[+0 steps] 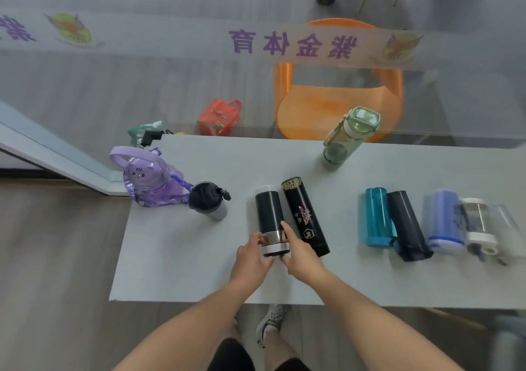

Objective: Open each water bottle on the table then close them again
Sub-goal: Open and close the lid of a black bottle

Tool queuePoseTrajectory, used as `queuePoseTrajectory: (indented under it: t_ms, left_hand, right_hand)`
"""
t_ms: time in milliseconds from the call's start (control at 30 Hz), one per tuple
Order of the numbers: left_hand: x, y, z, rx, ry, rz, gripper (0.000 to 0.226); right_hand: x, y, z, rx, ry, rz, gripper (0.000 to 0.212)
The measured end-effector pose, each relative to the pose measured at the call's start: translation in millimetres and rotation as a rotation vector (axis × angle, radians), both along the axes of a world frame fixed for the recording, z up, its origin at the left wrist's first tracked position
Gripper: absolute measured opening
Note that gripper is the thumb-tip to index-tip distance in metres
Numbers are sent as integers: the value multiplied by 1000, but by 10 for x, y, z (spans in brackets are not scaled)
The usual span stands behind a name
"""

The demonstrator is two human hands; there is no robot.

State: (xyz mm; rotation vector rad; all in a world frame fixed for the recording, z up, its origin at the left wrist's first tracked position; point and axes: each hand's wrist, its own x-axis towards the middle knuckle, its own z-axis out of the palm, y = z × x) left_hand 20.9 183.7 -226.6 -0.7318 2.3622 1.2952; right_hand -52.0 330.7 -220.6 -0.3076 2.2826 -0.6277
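Observation:
A dark green flask (269,211) with a silver cap end lies on the grey table (176,262), cap toward me. My left hand (252,255) and my right hand (299,252) both grip its silver end from either side. A black patterned flask (306,215) lies just to its right. Further right lie a teal bottle (377,217), a black bottle (407,225), a blue-white bottle (442,222) and a clear bottle (481,225). A purple cat bottle (148,180), a black-lidded cup (207,201) and a green bottle (350,138) stand upright.
A glass wall with purple lettering runs behind the table's far edge. Beyond it are an orange chair (338,106) and a red bag (219,117). A small green spray bottle (143,133) stands at the table's far left corner. My feet show under the near edge.

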Motion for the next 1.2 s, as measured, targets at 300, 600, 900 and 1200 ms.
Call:
queuePoseTrajectory:
  t_ms: [300,600,900,1200]
  left_hand:
    - [-120,-169,575,-23,54,42,46]
    - [-314,-335,1236,-190,265,-83,31]
    - [-397,-423,1221,-689,313,-425,36]
    - [-496,-227,1266,-768,395,-494,30]
  right_hand:
    - [-142,-80,581,-202,-239,-213,82]
    - [-354,-276,1188,-318,-206,-316,52]
    - [-328,-378,1185,-305,-154,-335,55]
    - [-543,17,1181,-272,-104,-354,43]
